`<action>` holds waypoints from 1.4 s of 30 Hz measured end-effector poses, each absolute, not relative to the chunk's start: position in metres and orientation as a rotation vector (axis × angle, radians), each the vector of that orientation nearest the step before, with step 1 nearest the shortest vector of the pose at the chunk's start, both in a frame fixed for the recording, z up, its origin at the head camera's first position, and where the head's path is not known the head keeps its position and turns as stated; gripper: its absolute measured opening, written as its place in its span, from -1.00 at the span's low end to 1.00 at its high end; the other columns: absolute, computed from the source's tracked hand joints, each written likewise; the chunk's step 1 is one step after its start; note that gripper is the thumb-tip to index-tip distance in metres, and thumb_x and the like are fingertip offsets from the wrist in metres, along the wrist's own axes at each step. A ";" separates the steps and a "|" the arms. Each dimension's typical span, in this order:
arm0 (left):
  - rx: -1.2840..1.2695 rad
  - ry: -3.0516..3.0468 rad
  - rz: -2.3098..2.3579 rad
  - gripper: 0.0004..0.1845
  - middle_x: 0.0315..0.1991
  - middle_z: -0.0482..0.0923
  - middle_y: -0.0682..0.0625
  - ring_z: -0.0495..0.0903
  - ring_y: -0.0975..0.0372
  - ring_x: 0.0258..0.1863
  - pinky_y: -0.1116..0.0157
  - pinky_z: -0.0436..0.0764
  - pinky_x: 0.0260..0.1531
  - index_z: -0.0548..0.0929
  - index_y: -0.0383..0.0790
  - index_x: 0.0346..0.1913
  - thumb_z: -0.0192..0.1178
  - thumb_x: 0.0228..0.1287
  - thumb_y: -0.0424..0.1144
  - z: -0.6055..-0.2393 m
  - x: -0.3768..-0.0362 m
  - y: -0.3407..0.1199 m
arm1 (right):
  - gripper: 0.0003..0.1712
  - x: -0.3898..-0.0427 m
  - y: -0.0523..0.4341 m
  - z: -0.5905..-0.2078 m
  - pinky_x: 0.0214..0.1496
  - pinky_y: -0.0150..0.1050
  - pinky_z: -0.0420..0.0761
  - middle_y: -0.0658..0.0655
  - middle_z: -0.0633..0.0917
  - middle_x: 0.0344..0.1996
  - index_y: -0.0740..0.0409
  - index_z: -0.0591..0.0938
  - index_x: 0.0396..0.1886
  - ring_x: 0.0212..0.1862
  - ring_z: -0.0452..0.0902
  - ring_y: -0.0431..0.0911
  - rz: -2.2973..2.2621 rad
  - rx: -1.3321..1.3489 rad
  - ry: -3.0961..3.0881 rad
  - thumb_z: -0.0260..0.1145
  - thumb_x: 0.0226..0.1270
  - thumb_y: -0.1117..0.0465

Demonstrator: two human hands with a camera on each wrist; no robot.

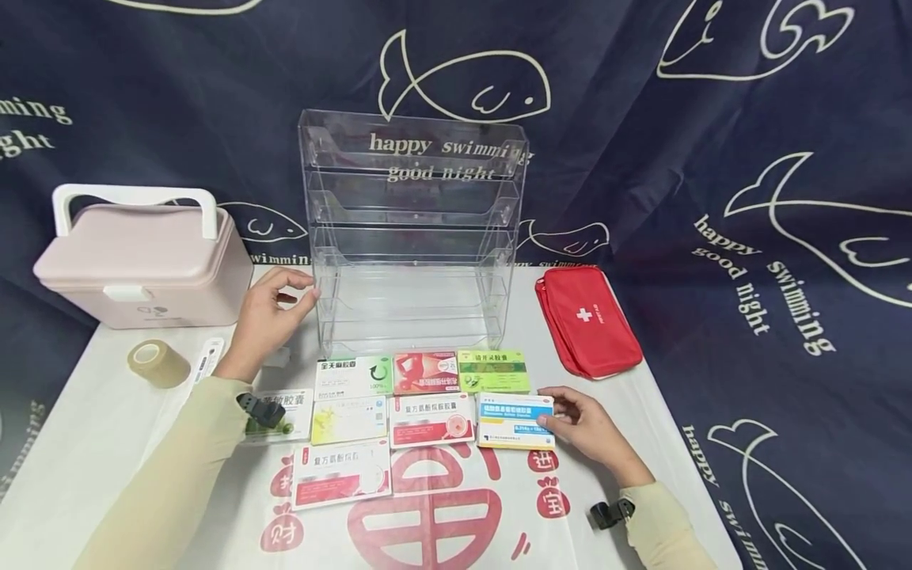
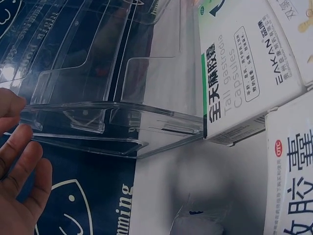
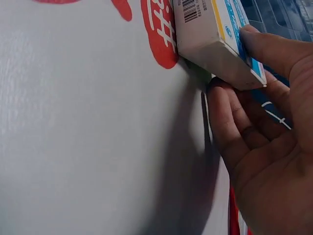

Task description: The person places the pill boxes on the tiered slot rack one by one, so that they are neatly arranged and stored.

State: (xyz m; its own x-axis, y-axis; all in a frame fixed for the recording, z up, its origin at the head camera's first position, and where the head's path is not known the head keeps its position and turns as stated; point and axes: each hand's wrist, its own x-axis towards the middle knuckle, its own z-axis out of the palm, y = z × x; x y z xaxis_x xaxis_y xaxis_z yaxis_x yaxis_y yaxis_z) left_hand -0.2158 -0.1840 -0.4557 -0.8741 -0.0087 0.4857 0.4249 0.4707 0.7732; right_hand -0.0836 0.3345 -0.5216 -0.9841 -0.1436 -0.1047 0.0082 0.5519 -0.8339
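Note:
My right hand (image 1: pixel 587 423) holds a white medicine box (image 1: pixel 516 423) with a blue and yellow band by its right end. In the right wrist view the thumb lies on its printed face and the fingers bend at its lower edge. My left hand (image 1: pixel 271 317), fingers loosely bent, is at the left side of a clear acrylic tiered rack (image 1: pixel 413 332). Its thumb and fingertips come right up to the rack's edge in the left wrist view. Between the hands lie a green-and-white capsule box (image 1: pixel 349 376), a red box (image 1: pixel 425 373) and a green box (image 1: pixel 493 370).
Nearer the front are a yellow-white box (image 1: pixel 347 421), two pink-white boxes (image 1: pixel 432 419) and a box (image 1: pixel 295 404) partly behind the left wrist. A pink case (image 1: pixel 150 269), tan bandage roll (image 1: pixel 158 364) and thermometer package (image 1: pixel 209 360) stand left; a red first-aid pouch (image 1: pixel 591 324) lies right.

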 end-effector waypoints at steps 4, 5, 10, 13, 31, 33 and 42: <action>-0.347 -2.312 -1.383 -0.91 -0.08 0.66 -0.06 0.53 0.37 -0.07 0.41 0.53 -0.22 0.70 -0.32 -0.23 0.40 0.28 -0.37 -0.454 -0.216 -0.184 | -0.49 -0.084 0.333 -0.521 -0.23 -0.29 0.65 0.10 0.68 -0.13 0.10 0.64 0.14 -0.24 0.64 -0.04 -1.482 -0.191 2.688 0.57 0.19 0.28; -0.346 -2.316 -1.383 -0.90 -0.08 0.66 -0.06 0.53 0.37 -0.07 0.42 0.53 -0.21 0.70 -0.33 -0.23 0.40 0.28 -0.37 -0.454 -0.217 -0.184 | -0.49 -0.085 0.333 -0.521 -0.21 -0.29 0.66 0.11 0.67 -0.11 0.11 0.64 0.13 -0.23 0.63 -0.05 -1.521 -0.226 2.700 0.58 0.17 0.31; -0.338 -2.326 -1.376 -0.89 -0.07 0.65 -0.07 0.52 0.40 -0.07 0.46 0.54 -0.21 0.69 -0.33 -0.22 0.39 0.28 -0.36 -0.455 -0.218 -0.184 | -0.46 -0.089 0.333 -0.523 -0.15 -0.26 0.67 0.21 0.62 0.03 0.21 0.63 0.06 -0.12 0.58 -0.08 -1.650 -0.432 2.754 0.58 0.06 0.49; -0.342 -2.323 -1.377 -0.89 -0.07 0.65 -0.09 0.53 0.39 -0.07 0.47 0.53 -0.21 0.69 -0.34 -0.22 0.39 0.29 -0.36 -0.454 -0.218 -0.184 | -0.48 -0.089 0.333 -0.522 -0.14 -0.22 0.66 0.27 0.61 0.04 0.26 0.63 0.01 -0.06 0.57 -0.12 -1.675 -0.499 2.748 0.56 0.02 0.56; -0.348 -2.324 -1.472 -0.83 -0.07 0.68 -0.20 0.58 0.53 -0.17 0.53 0.55 -0.13 0.67 -0.41 -0.10 0.36 0.30 -0.42 -0.454 -0.216 -0.184 | -0.59 -0.075 0.316 -0.488 -0.15 -0.05 0.59 0.20 0.68 -0.08 0.26 0.65 -0.10 -0.09 0.58 -0.16 -1.633 -0.443 2.750 0.55 0.05 0.54; -0.348 -2.323 -1.485 -0.81 -0.08 0.69 -0.23 0.59 0.55 -0.23 0.55 0.55 -0.17 0.66 -0.43 -0.07 0.36 0.30 -0.44 -0.454 -0.215 -0.183 | -0.59 -0.075 0.316 -0.487 -0.14 -0.05 0.59 0.20 0.68 -0.08 0.26 0.65 -0.10 -0.09 0.58 -0.15 -1.639 -0.438 2.751 0.55 0.05 0.55; -0.323 -2.344 -1.476 -0.80 -0.08 0.66 -0.30 0.58 0.58 -0.29 0.58 0.53 -0.30 0.63 -0.49 -0.05 0.31 0.31 -0.51 -0.451 -0.214 -0.180 | -0.56 -0.075 0.317 -0.492 -0.11 -0.12 0.61 0.26 0.67 -0.02 0.31 0.66 0.00 -0.03 0.57 -0.20 -1.652 -0.514 2.718 0.53 0.09 0.55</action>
